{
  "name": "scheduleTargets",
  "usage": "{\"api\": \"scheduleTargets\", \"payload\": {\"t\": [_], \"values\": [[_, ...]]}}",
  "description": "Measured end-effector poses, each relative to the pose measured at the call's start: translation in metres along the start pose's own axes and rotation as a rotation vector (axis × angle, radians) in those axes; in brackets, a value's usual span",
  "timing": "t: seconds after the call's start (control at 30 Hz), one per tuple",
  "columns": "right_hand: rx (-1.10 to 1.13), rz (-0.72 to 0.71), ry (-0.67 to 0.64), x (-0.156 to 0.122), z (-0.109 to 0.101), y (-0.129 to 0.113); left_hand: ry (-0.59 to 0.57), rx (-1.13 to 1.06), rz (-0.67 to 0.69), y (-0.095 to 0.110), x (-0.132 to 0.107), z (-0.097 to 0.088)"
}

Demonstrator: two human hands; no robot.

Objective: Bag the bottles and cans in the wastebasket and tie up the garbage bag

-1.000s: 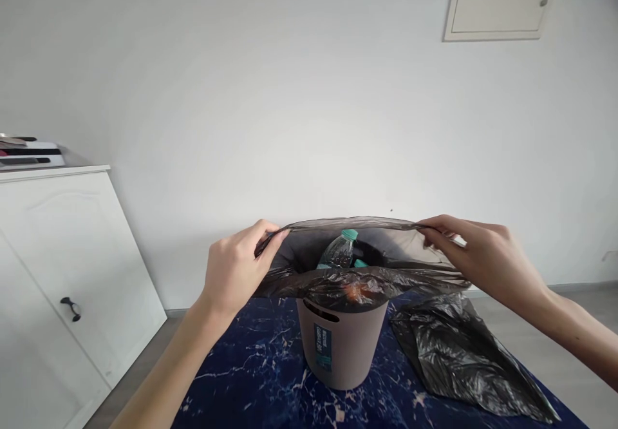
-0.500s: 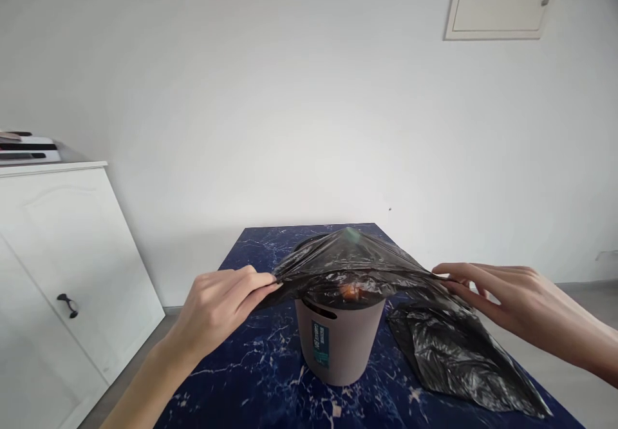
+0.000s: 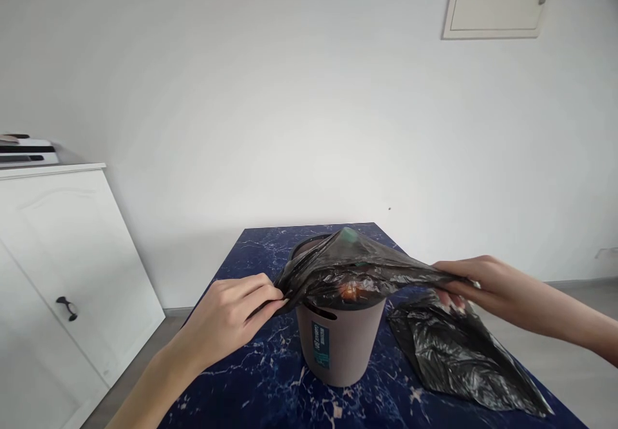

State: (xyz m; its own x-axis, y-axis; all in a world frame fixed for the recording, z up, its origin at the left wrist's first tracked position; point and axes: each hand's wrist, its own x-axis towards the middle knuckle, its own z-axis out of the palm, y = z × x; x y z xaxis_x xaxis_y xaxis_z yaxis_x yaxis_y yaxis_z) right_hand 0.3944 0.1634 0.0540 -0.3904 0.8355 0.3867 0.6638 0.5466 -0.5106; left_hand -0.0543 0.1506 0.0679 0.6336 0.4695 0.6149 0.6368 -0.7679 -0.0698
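Observation:
A thin black garbage bag (image 3: 333, 274) is stretched across the top of a beige-grey trash bin (image 3: 340, 345) with a teal label and a slot handle. On its left side my left hand (image 3: 241, 306) pinches the gathered plastic close to the rim. My right hand (image 3: 470, 284) grips the bag's other end, pulled out to the right of the bin. Something green and something orange show dimly through the film; I cannot tell what they are. The bin's dark rim shows at the back left, while the bag hides most of the opening.
Another black plastic bag (image 3: 463, 358) lies crumpled along the right side of the dark blue marbled table (image 3: 251, 377). A white cabinet (image 3: 72, 274) stands at the left with a white and black object (image 3: 29, 152) on top. The wall behind carries a panel door (image 3: 497, 4).
My left hand has moved slightly right, bunching the bag nearer the rim. My right hand has closed more fully on its end, and the plastic there is drawn into a narrower strip.

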Motion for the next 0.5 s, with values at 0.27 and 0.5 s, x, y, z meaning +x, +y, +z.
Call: {"api": "scheduleTargets", "payload": {"t": [0.27, 0.5], "values": [[0.183, 0.07, -0.065, 0.025, -0.039, -0.005, -0.1, -0.028, -0.178, 0.005, 0.018, -0.018], [0.117, 0.031, 0.099, 0.047, -0.042, -0.043, 0.066, -0.173, -0.253, 0.06, 0.091, -0.011]]}}
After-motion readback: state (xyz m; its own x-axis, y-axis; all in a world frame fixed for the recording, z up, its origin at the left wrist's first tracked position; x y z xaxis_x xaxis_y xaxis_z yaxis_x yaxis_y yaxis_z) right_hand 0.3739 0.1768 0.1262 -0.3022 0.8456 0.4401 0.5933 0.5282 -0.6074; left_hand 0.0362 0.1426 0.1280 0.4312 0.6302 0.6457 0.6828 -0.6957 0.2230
